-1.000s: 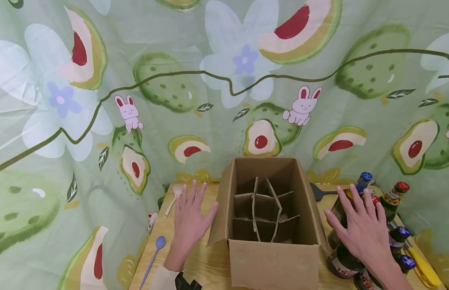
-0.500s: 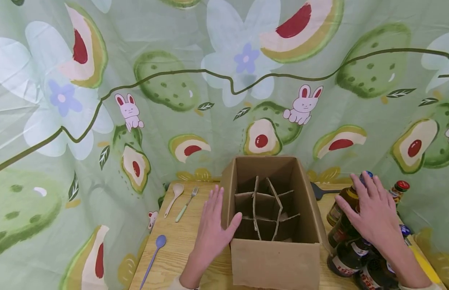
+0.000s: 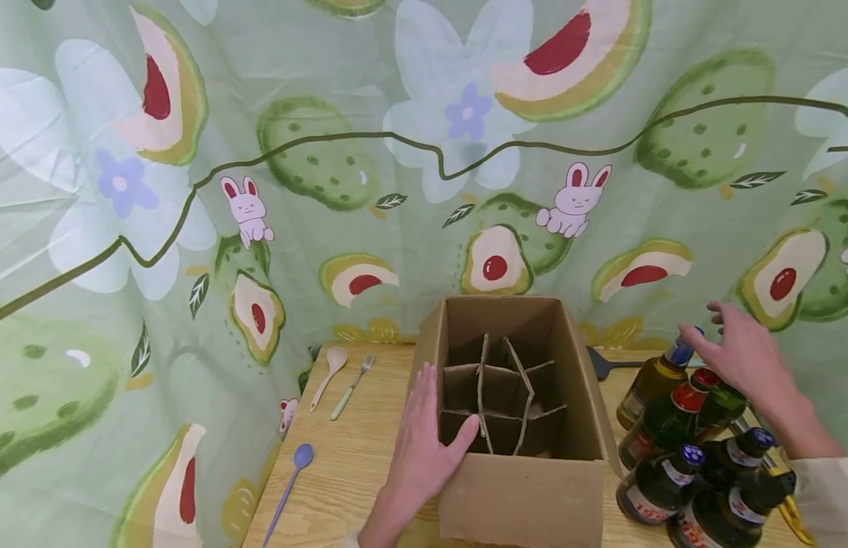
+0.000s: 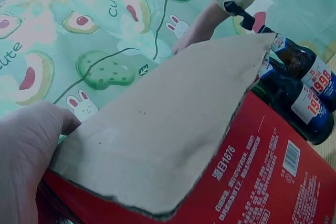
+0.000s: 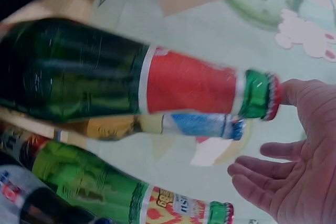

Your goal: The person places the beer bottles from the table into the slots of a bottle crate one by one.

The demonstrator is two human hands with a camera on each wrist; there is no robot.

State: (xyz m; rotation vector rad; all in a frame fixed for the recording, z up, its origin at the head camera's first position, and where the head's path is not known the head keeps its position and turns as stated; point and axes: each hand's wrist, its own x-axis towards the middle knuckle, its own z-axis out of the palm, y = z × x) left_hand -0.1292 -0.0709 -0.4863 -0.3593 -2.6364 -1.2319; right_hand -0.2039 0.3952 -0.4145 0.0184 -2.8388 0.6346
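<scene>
A cardboard box [image 3: 520, 498] with crossed dividers [image 3: 502, 373] stands open-topped in the middle of the head view. My left hand [image 3: 424, 457] lies along its left side with straight fingers, the thumb reaching over the near left corner. Over the bottles at the right, my right hand [image 3: 749, 358] hovers with loosely bent fingers, holding nothing. In the right wrist view its thumb is right at the red cap of a green bottle with a red neck label [image 5: 191, 83]. An amber bottle [image 3: 650, 388] and another green bottle [image 5: 89, 179] stand close by.
Several dark bottles [image 3: 660, 487] crowd the table's right side. A black spatula [image 3: 602, 364] lies behind the box. On the left are a pale spoon [image 3: 331, 369], a fork [image 3: 355, 384] and a blue spoon [image 3: 297, 468]. A patterned cloth [image 3: 369, 228] hangs behind.
My left hand has moved right onto the side of the box, uncovering the fork. The right hand has shifted right and back over the bottles, its fingers now more bent.
</scene>
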